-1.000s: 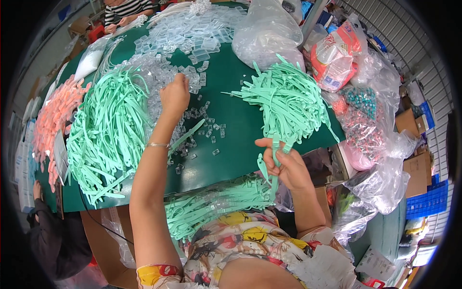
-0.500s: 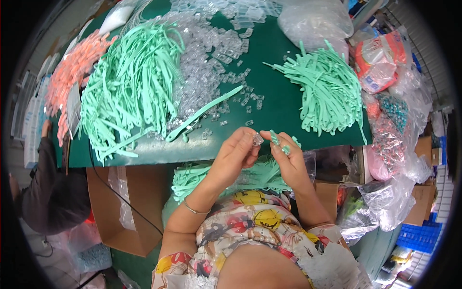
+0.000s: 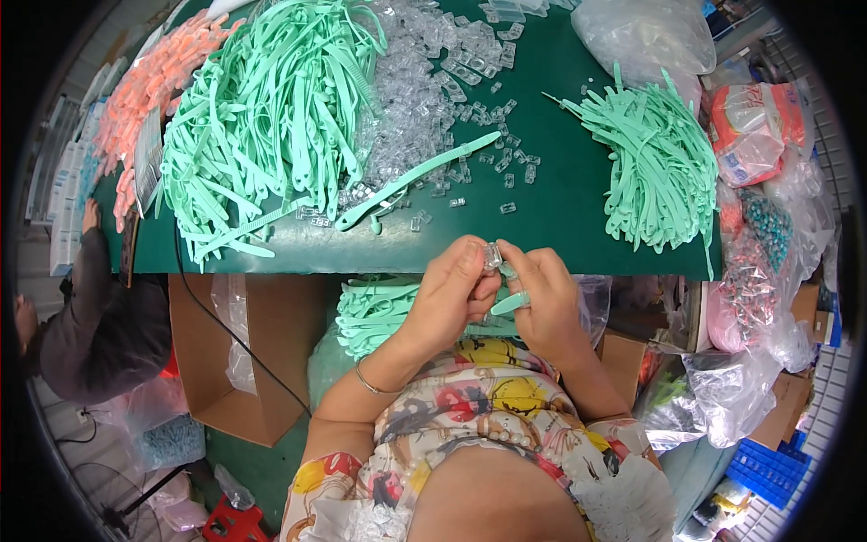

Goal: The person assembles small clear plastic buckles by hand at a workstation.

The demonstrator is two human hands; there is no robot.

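Observation:
Just over the table's near edge, my left hand (image 3: 452, 294) pinches a small clear plastic buckle (image 3: 492, 256) between thumb and forefinger. Close beside it, my right hand (image 3: 553, 298) is closed on a mint-green plastic strap (image 3: 508, 304), one end of which sticks out below the fingers. The strap's upper end is at the buckle; whether it passes through, I cannot tell. On the table ahead lies a single green strap (image 3: 420, 179), beside a heap of clear buckles (image 3: 411, 108). More green straps (image 3: 372, 316) lie below the table edge, partly hidden behind my left forearm.
A large heap of green straps (image 3: 271, 117) covers the table's left, with a smaller bundle (image 3: 657, 172) at right. Coral pieces (image 3: 149, 86) lie far left, near another person's arm (image 3: 88, 271). A cardboard box (image 3: 280, 361) stands below; filled bags (image 3: 754, 262) crowd the right.
My hands have drawn together, bringing the strap's end to the buckle. The right fingers have curled in, and the strap's other end now points down to the left. The whole view has shifted.

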